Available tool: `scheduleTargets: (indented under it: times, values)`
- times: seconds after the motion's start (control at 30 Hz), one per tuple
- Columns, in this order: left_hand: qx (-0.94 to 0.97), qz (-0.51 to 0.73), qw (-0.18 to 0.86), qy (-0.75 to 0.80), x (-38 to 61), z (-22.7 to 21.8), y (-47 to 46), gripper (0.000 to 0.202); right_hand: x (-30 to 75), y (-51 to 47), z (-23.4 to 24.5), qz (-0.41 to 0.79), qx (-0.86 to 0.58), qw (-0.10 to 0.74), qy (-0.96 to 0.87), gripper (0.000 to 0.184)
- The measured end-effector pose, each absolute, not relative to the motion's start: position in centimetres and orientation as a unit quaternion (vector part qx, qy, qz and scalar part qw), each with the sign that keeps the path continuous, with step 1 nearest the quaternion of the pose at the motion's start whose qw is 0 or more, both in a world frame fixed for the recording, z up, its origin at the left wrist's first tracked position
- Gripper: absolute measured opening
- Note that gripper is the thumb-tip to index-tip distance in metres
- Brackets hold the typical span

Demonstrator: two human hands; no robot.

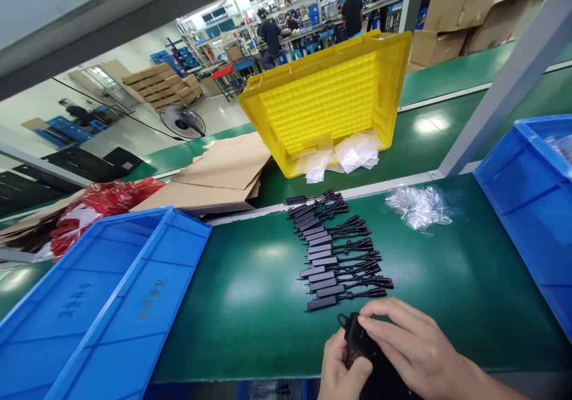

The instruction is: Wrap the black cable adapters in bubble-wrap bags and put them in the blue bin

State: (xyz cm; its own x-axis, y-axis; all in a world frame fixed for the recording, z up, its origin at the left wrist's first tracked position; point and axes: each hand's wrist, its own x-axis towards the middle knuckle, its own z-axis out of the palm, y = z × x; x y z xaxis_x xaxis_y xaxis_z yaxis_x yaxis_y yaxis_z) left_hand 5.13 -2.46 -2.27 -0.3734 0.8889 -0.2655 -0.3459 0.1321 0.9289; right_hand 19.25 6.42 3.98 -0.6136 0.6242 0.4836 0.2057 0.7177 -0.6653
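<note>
Near the front edge of the bench, my left hand (342, 370) is closed around a small black box (357, 333) with a short black loop at its top end. The fingers of my right hand (411, 343) press on the same box from the right side. My palms and something dark below hide its lower part. Beyond my hands, a column of slim black modules with cables (326, 279) lies on the green bench, boxes to the left and wires to the right.
Blue bins flank the bench, left (129, 292) and right (527, 209). Clear plastic bags (420, 206) lie at the right. Behind, a yellow crate (322, 102) holds bubble wrap (357, 149), beside flat cardboard (218, 170). A metal post (500, 84) rises at the right. People work far off.
</note>
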Motion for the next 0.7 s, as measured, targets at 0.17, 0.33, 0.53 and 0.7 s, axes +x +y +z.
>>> scheduleTargets:
  times: [0.17,0.33,0.53,0.7]
  values:
    - [0.225,0.642,0.511,0.525,4.9,-1.5,-1.7,0.057,19.6,6.3,4.4,0.361,-0.227,0.341,-0.838,0.019]
    - [0.260,0.611,0.516,0.542,4.9,-1.4,-1.5,0.057,19.2,7.5,4.1,0.354,-0.253,0.370,-0.821,0.012]
    - [0.312,0.578,0.562,0.503,4.6,-1.9,-0.9,0.056,18.6,8.2,5.2,0.327,-0.231,0.315,-0.860,0.013]
    - [0.232,0.624,0.599,0.445,4.2,-1.3,0.4,0.054,21.1,11.9,4.5,0.167,-0.309,0.417,-0.838,0.011]
